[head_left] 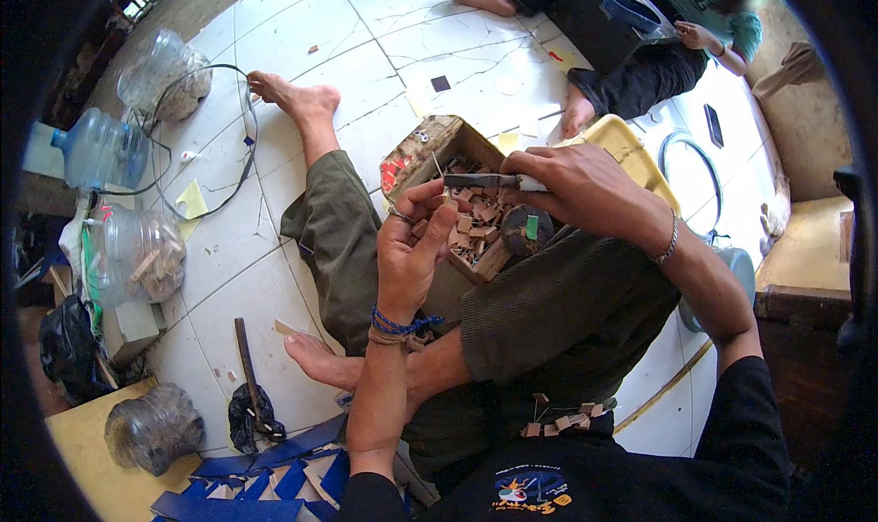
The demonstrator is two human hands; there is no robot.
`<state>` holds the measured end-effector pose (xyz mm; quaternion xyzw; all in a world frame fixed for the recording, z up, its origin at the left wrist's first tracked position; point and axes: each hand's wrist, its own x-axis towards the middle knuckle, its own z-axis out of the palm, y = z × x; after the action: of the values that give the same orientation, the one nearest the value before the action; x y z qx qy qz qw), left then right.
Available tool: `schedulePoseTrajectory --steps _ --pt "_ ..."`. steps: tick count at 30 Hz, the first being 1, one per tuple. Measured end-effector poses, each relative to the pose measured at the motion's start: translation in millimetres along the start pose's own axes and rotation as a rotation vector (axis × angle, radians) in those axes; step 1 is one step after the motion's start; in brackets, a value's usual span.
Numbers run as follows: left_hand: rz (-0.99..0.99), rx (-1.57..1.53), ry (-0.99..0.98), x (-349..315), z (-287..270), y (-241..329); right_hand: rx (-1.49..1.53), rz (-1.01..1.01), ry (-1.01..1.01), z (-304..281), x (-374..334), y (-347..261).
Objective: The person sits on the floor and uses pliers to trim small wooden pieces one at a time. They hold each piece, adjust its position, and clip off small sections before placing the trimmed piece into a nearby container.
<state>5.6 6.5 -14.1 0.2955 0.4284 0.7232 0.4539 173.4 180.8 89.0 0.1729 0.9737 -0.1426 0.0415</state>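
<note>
My left hand (416, 239) is closed, pinching a small pale piece (448, 198) between thumb and fingers. A thin pin sticks up beside those fingertips; whether it belongs to the piece I cannot tell. In my right hand (585, 188) is a knife-like tool with a flat dark blade (477, 181) and a pale handle. Its blade lies across the left fingertips, by the small piece. Below both hands stands a wooden box (422, 147) holding many small wooden blocks (476, 234). A dark round object (527, 228) with a green patch sits at the box's right side, near my right hand.
Several wooden blocks with thin pins (567, 421) lie on my lap. A yellow plastic container (622, 143) stands beyond my right hand. Plastic jars (146, 257) line the left; a hammer-like tool (245, 367) lies nearer. Across from me another person (722, 28) sits on the tiles.
</note>
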Motion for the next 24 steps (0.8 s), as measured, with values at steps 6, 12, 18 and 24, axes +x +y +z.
schedulePoseTrajectory --steps 6,12,18,24 --pt "-0.006 0.013 0.024 -1.0 0.0 -2.5 0.015 -0.018 0.019 1.5 -0.6 2.4" --pt "-0.004 0.046 0.032 -2.0 0.5 -3.7 0.026 -0.023 0.025 2.2 -1.5 3.0" --pt "-0.032 0.042 0.015 -0.5 -3.9 -2.0 0.029 -0.022 0.011 3.3 0.9 4.8" --pt "0.008 0.105 0.038 -1.3 -1.7 1.7 0.023 -0.008 -0.034 -0.1 -0.7 0.0"
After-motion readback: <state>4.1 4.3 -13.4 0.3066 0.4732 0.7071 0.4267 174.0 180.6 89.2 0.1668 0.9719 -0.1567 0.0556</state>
